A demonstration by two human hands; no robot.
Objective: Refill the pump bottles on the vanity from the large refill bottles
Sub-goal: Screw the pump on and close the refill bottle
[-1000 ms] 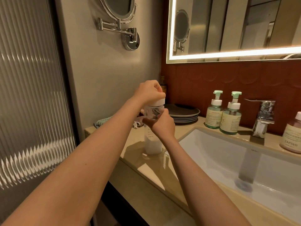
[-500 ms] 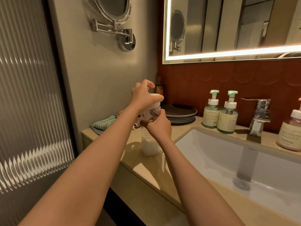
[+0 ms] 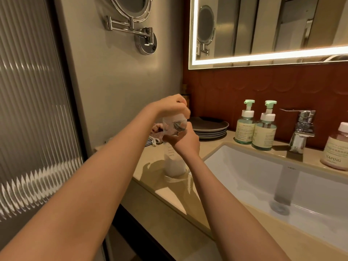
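The clear bottle (image 3: 174, 166) is standing upright on the counter (image 3: 148, 166), its long axis running straight up and its capped mouth pointing at the ceiling. A little white liquid is sitting in its bottom.

The left hand (image 3: 172, 105) is sitting on top of the bottle, fingers curled down round the white cap (image 3: 178, 117). Directly beneath it, the right hand (image 3: 185, 142) is wrapping the upper body of the bottle, thumb and fingers closing round the glassy wall.

Just behind the hands a stack of dark plates (image 3: 209, 127) is resting on the counter, and a crumpled cloth (image 3: 156, 137) is lying to their left. To the right of the grip, well apart, the pump bottles (image 3: 245, 130) are standing side by side. Beyond them are the tap (image 3: 301, 129) and a pink bottle (image 3: 337, 149). The basin (image 3: 254, 172) is opening just right of the right wrist.
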